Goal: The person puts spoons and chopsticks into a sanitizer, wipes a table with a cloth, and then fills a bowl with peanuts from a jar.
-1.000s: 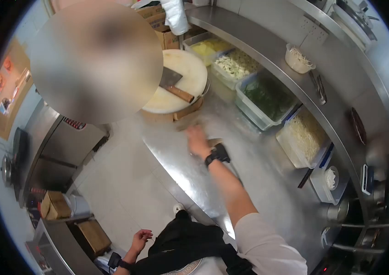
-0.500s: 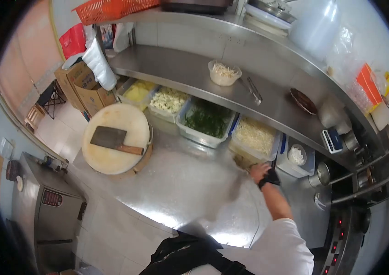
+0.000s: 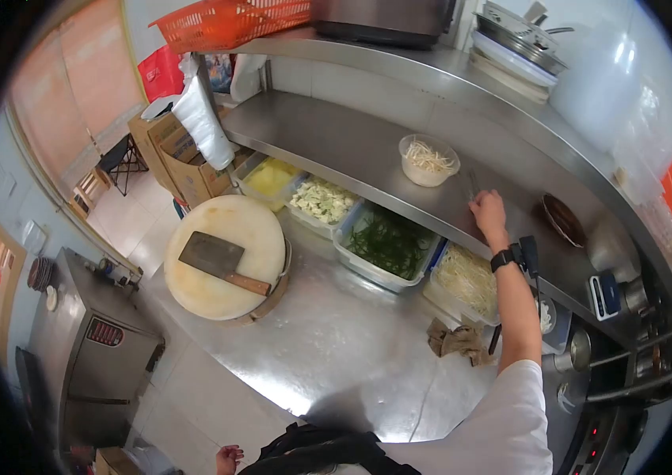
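Note:
On the metal shelf, my right hand [image 3: 488,214] is closed over the near end of metal tongs [image 3: 473,184], whose far end shows beyond my fingers. A clear tub of bean sprouts [image 3: 429,161] stands just left of them. Below my forearm, a crumpled brown rag [image 3: 460,342] lies on the steel counter beside a bin of pale shredded vegetable [image 3: 466,277]. Low at the bottom edge is my left hand [image 3: 230,458], empty, its fingers loosely bent and apart.
A cleaver [image 3: 221,260] rests on a round chopping board [image 3: 229,214] at left. Bins of green strips [image 3: 387,247], chopped pale vegetable [image 3: 322,199] and yellow pieces [image 3: 271,179] line the counter under the shelf edge [image 3: 336,162]. A brown dish [image 3: 564,220] sits right of my hand.
My right hand has left the rag on the counter and moved up to the tongs on the shelf. My left hand has come into view at the bottom. The view has shifted.

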`<state>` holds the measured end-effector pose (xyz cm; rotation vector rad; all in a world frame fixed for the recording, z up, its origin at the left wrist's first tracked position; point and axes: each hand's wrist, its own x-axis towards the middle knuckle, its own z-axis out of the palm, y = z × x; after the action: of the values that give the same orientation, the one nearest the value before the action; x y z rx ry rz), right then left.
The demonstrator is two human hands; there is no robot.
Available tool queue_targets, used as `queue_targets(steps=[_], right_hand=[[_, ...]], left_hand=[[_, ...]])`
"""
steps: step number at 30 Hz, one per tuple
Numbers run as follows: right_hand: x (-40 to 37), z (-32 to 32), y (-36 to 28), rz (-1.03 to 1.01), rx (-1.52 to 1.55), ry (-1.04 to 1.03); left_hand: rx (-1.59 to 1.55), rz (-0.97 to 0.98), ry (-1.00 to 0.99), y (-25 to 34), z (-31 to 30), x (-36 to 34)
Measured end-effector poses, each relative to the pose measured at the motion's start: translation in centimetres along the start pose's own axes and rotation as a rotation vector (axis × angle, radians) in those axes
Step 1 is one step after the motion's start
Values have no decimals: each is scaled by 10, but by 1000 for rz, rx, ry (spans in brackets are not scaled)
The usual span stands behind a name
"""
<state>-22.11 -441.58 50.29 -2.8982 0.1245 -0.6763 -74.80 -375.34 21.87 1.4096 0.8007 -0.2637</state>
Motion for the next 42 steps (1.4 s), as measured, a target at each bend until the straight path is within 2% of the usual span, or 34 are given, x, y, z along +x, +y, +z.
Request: queue_targets(steps=[2, 3, 5, 6, 8, 9, 11, 12, 14, 15, 16, 17, 18, 19, 20, 21, 22, 23, 24, 25, 26, 27, 28, 29, 30, 31, 32, 34, 36, 37, 38, 40, 41, 42], right_hand=[[7, 10, 15, 267, 111, -38], [9, 11, 23, 263, 113, -41], [14, -2, 22, 565, 683, 91], [18, -6, 15, 557, 683, 85], [21, -15, -23, 199, 562, 374], [24, -17, -41, 196, 564, 366], [34, -17, -73, -106, 405, 380], [36, -15, -80, -114, 410, 378], [44, -8, -100, -123, 199, 269], [47, -8, -103, -131, 119, 228], [49, -5, -97, -156, 52, 183], [49, 11, -83, -208, -69, 297], [35, -18, -116, -59, -79, 214], [32, -23, -123, -40, -90, 176], [26, -23, -127, -91, 6, 283], [18, -26, -138, -234, 97, 314], [13, -17, -144, -367, 362, 279], [-7, -15, -169, -467, 362, 293], [-32, -3, -193, -361, 546, 124], [-53, 18, -205, -476, 497, 22], [-91, 20, -249, -574, 753, -46], [-126, 28, -277, -651, 765, -202], [-170, 42, -306, -412, 970, -564], [-209, 51, -335, -655, 746, -491], [-258, 82, -353, -594, 840, -670], [-300, 62, -394, -506, 872, -1030], [-339, 72, -419, -556, 972, -1164], [-405, 108, -461, -884, 982, -1288], [-434, 90, -516, -995, 863, -1496], [-439, 92, -535, -1026, 848, -1495], [-445, 97, -551, -1014, 803, -1637], [-452, 96, -589, -903, 678, -1885], [-456, 118, -595, -924, 663, -1891], [-462, 156, -596, -1214, 680, -1678]], left_hand=[[326, -52, -58, -5, -9, -4], [372, -102, -57, -9, -13, -8], [369, -187, -24, -21, -16, -17], [363, -228, -1, -28, -17, -23], [358, -288, 35, -45, -21, -36], [355, -309, 53, -53, -23, -42], [360, -332, 83, -70, -29, -52], [365, -335, 96, -79, -32, -56], [404, -295, 112, -100, -41, -59], [456, -219, 107, -116, -47, -57], [681, 38, 56, -137, -63, -45], [978, 345, 54, -147, -68, -48], [683, 175, 136, -161, -69, -50], [368, 46, 258, -156, -55, -58], [316, -144, 237, -74, -17, -77], [379, -155, 214, -100, -22, -68], [242, -190, 267, -77, -6, -75], [37, -176, 249, -87, -6, -77], [97, -205, 272, -91, -4, -74], [163, -235, 280, -93, -3, -69], [287, -178, 272, -91, -3, -66], [423, -125, 248, -89, -4, -62], [399, -128, 275, -89, -3, -58], [345, -149, 235, -89, -6, -51], [291, -161, 193, -94, -15, -47], [275, -151, 205, -98, -27, -45], [158, -141, 170, -99, -38, -42], [15, -104, 155, -98, -66, -26], [-43, -19, 195, -95, -99, -8], [-69, 19, 209, -93, -112, 0], [-3, 36, 155, -74, -128, 2], [-177, 167, 144, -43, -148, 10], [-225, 194, 111, -22, -152, 11], [-268, 222, 77, -5, -162, 16]])
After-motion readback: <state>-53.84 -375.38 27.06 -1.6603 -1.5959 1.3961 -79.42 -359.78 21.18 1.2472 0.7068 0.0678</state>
